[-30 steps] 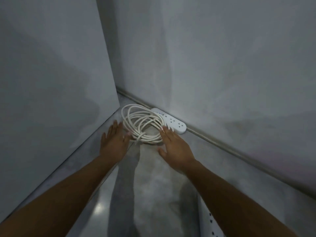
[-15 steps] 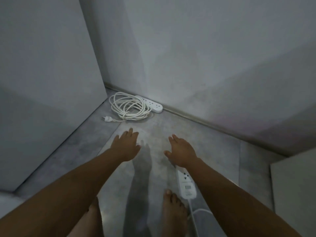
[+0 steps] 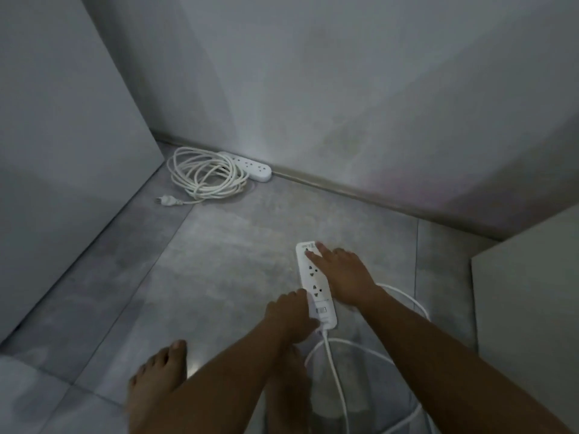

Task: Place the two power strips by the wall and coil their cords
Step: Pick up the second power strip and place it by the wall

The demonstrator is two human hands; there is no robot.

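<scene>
One white power strip (image 3: 250, 166) lies along the far wall near the corner, its cord (image 3: 205, 175) coiled beside it and the plug (image 3: 166, 201) lying loose on the floor. A second white power strip (image 3: 315, 285) lies on the grey floor in front of me. My left hand (image 3: 293, 314) grips its near end by the switch. My right hand (image 3: 343, 275) lies on its right edge, fingers stretched to the far end. Its cord (image 3: 336, 380) runs back toward me in loose loops.
A grey panel (image 3: 62, 151) stands on the left and meets the back wall (image 3: 344, 89) at the corner. A pale cabinet (image 3: 529, 308) stands at the right. My bare feet (image 3: 156, 377) rest on the tiled floor near the bottom.
My view drew back from the corner, leaving the first strip and coil there. Both hands came down from open air onto the second strip in front of me.
</scene>
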